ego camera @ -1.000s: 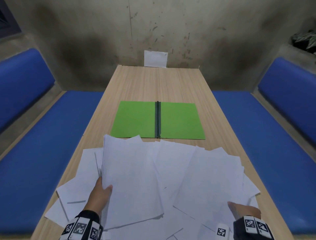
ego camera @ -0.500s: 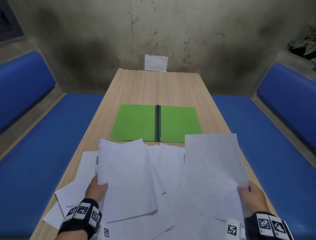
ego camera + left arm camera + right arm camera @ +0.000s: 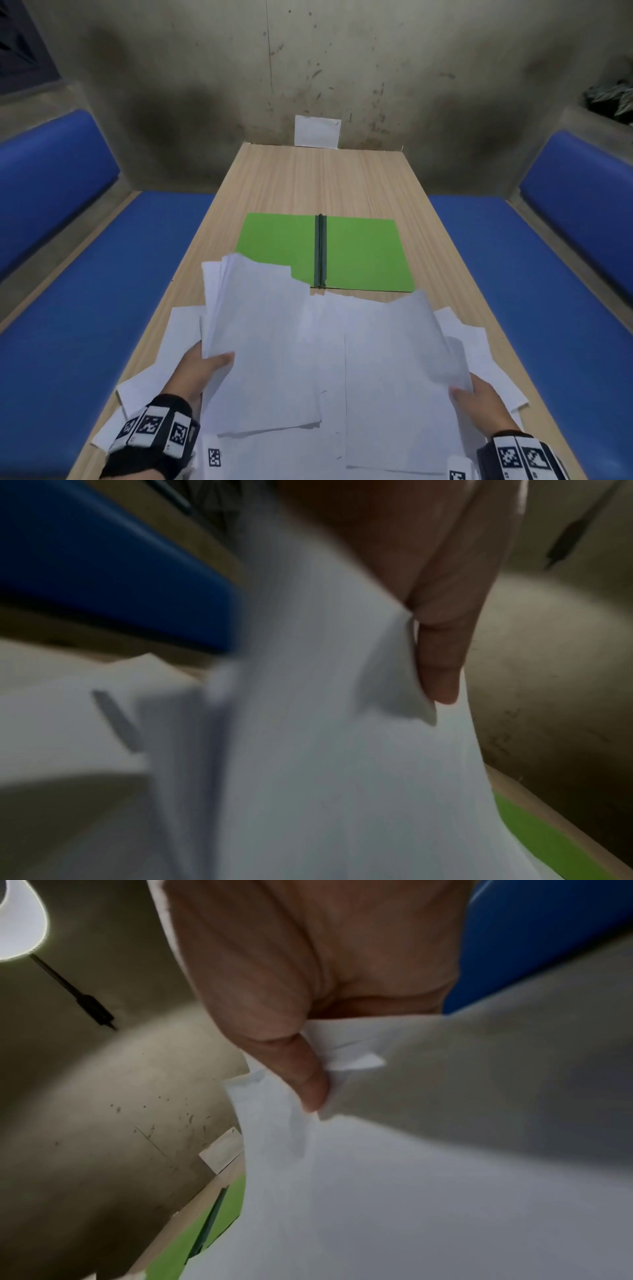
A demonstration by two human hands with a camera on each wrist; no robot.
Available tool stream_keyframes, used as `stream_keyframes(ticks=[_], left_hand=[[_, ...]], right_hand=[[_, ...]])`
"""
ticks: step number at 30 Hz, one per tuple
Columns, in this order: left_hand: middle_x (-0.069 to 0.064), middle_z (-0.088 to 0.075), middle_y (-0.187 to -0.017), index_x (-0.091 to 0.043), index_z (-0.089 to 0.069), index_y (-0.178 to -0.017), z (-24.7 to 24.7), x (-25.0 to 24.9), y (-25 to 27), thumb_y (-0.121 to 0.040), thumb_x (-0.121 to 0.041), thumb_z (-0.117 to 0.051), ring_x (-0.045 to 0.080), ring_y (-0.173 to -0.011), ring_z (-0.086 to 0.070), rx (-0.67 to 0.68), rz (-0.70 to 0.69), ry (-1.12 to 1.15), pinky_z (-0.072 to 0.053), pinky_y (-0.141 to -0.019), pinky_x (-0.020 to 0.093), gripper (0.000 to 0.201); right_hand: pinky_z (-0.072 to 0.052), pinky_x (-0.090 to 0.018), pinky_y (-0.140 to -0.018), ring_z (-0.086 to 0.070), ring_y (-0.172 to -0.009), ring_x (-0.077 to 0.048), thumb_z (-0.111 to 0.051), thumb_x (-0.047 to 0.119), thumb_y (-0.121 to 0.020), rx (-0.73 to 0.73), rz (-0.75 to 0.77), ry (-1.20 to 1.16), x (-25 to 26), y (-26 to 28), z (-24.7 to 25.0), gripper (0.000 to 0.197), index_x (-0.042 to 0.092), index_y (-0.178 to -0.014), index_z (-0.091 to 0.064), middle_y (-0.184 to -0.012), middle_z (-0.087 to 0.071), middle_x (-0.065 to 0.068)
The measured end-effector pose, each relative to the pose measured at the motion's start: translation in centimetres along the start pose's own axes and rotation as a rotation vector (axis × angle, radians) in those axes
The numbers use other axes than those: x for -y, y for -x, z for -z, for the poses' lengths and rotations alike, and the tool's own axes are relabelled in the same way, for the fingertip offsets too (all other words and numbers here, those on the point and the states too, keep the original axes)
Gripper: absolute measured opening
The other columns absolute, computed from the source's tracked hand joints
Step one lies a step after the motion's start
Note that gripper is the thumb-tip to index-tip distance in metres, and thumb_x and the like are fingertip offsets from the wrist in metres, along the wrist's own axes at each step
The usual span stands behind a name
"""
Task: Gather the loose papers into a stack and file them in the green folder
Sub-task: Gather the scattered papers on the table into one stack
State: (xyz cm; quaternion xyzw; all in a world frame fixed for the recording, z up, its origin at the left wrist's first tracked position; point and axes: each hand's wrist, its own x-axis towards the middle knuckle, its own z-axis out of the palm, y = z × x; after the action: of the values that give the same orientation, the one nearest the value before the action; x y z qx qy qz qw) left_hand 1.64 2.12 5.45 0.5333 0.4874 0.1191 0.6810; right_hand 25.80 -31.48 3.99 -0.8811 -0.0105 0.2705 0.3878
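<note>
The green folder [image 3: 359, 253] lies open and flat in the middle of the wooden table [image 3: 325, 181], dark spine upward. White loose papers [image 3: 394, 359] cover the near end of the table. My left hand [image 3: 202, 368] pinches a small sheaf of sheets [image 3: 263, 342] by its left edge, raised so its top overlaps the folder's near left corner. In the left wrist view the thumb [image 3: 441, 656] presses on that sheaf [image 3: 342, 750]. My right hand [image 3: 476, 397] pinches the right edge of other sheets [image 3: 431, 342]; the right wrist view shows the thumb [image 3: 304, 1074] on crumpled paper [image 3: 411, 1177].
Blue padded benches [image 3: 85, 325] [image 3: 548, 308] run along both sides of the table. A stained concrete wall [image 3: 308, 68] closes the far end, with a small white card [image 3: 317, 131] standing against it. Several sheets [image 3: 150, 383] hang over the table's left edge.
The left hand has lifted its sheaf higher and forward, over the folder's corner. The sheets in the right hand have come down and inward from their upright pose toward the pile.
</note>
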Motion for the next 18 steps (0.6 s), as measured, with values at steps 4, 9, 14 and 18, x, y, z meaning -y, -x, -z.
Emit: stream_keyframes(ticks=[4, 9, 14, 18], left_hand=[[0.014, -0.065, -0.102, -0.010, -0.050, -0.124, -0.4, -1.8, 0.6, -0.089, -0.009, -0.056, 0.031, -0.089, -0.063, 0.002, -0.170, -0.181, -0.050, -0.071, 0.036, 0.035], [0.002, -0.069, -0.097, -0.019, -0.050, -0.122, -0.5, -5.0, 2.4, -0.090, -0.010, -0.055, 0.021, -0.087, -0.067, 0.002, -0.343, -0.178, -0.052, -0.071, 0.034, 0.034], [-0.001, -0.076, -0.089, -0.025, -0.063, -0.101, -0.1, -8.7, 5.6, -0.056, -0.049, -0.081, 0.004, -0.075, -0.072, 0.238, -0.485, -0.066, -0.055, -0.057, 0.014, 0.053], [0.001, -0.076, -0.097, -0.021, -0.069, -0.098, -0.3, -9.3, 5.8, -0.030, -0.060, -0.085, 0.017, -0.086, -0.073, 0.355, -0.486, -0.023, -0.058, -0.064, 0.022, 0.080]], right_hand=[[-0.040, -0.035, -0.083, -0.054, -0.098, -0.031, -0.042, 0.004, -0.091, -0.069, 0.000, -0.090, 0.6, 0.0, 0.8, 0.032, 0.004, -0.119, -0.056, -0.103, -0.058, -0.015], [-0.045, -0.034, -0.072, -0.056, -0.088, -0.032, -0.047, 0.008, -0.091, -0.134, 0.008, -0.311, 2.1, 0.4, 1.9, 0.021, 0.007, -0.111, -0.054, -0.100, -0.059, -0.017], [-0.042, -0.028, -0.065, -0.055, -0.088, -0.033, -0.047, 0.007, -0.090, -0.189, 0.010, -0.441, 2.9, 0.7, 1.5, 0.026, 0.005, -0.115, -0.055, -0.102, -0.058, -0.019], [-0.050, -0.041, -0.084, -0.061, -0.097, -0.036, -0.053, 0.013, -0.089, -0.116, 0.013, -0.497, 4.0, 1.1, -0.3, 0.030, 0.005, -0.118, -0.055, -0.108, -0.062, -0.019]])
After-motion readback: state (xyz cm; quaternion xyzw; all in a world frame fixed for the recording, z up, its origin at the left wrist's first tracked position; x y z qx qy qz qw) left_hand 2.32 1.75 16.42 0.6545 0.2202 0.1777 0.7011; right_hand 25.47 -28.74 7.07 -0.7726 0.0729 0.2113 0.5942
